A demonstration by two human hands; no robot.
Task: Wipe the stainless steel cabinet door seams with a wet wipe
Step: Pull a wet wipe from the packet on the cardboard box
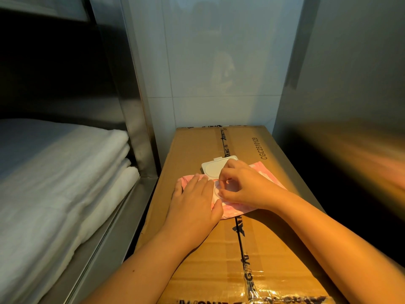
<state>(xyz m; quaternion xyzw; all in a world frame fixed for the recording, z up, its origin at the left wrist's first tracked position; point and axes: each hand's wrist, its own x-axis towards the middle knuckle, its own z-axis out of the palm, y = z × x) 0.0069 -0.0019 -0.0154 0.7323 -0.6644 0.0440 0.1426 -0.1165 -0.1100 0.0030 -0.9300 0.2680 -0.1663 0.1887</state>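
Pink wipe pack point(266, 172) is being pinned under the flat left hand point(195, 200), right hand point(243, 183) pinching at its opening, probably needing a steady pull next.

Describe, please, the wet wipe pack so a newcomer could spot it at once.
Beside the steel cabinet stands a taped cardboard box. On its top, partly under the left hand and right hand, lies the wet wipe pack: the only pink thing, its white lid flipped open.

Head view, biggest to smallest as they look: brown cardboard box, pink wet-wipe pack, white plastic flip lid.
1. brown cardboard box
2. pink wet-wipe pack, though partly covered
3. white plastic flip lid
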